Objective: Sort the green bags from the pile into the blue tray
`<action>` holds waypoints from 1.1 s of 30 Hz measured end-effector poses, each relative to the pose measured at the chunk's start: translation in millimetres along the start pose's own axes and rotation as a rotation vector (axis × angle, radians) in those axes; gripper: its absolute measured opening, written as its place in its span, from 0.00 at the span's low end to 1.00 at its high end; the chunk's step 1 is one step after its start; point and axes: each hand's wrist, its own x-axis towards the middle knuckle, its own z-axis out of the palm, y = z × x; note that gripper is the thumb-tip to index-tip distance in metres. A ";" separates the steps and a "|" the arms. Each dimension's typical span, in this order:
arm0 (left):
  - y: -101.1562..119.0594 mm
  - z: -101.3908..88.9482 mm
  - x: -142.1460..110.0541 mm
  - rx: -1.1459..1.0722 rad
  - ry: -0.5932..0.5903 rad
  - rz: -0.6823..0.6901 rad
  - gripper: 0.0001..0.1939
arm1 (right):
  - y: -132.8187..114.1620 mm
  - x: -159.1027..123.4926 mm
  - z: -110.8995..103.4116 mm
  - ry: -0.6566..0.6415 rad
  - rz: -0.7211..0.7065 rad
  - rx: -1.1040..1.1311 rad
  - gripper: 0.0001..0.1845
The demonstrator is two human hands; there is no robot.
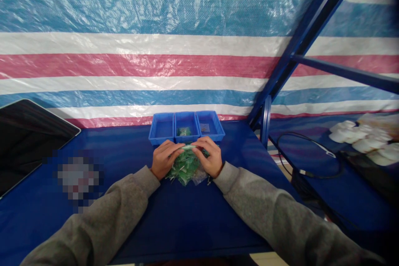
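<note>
My left hand (164,158) and my right hand (211,157) are close together, fingers pinched on the two ends of a small, pale green plastic bag (188,147). What the bag contains is too small to make out. Right under it, a loose pile of small green and clear plastic bags (184,167) lies on the blue table (187,224), with thin white bits poking out. Just beyond my hands stand three joined blue bins. The middle bin (186,118) has some green bags in it, and the right bin (211,118) holds a clear little bag.
The left bin (163,126) shows only its blue floor. A dark-screened device (28,141) sits at far left, near a blurred patch (77,178). At right are a blue metal frame (293,54), a black cable (280,153) and white rolls (358,135). Striped sheeting (140,66) hangs behind.
</note>
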 end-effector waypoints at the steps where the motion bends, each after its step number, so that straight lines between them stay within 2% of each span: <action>1: -0.2 -0.1 0.0 0.003 -0.003 0.003 0.09 | -0.3 -0.1 0.2 0.004 0.000 -0.003 0.08; 5: -0.1 -1.4 0.1 0.029 -0.012 0.012 0.08 | -0.6 -0.6 0.4 -0.007 -0.019 -0.012 0.08; 11: 0.7 -2.1 -0.1 0.119 0.059 0.010 0.03 | 1.6 -0.6 1.9 -0.012 -0.004 -0.017 0.09; 15: 0.1 -1.2 -0.6 0.128 0.063 -0.003 0.03 | -0.1 -0.9 1.8 -0.040 -0.007 -0.021 0.08; 26: -0.1 -1.4 0.0 0.053 -0.011 -0.026 0.05 | -2.1 -0.7 1.7 -0.062 -0.023 0.001 0.07; 33: -1.3 0.2 -0.5 0.033 0.017 -0.011 0.05 | -3.3 0.2 1.5 -0.054 -0.041 0.014 0.07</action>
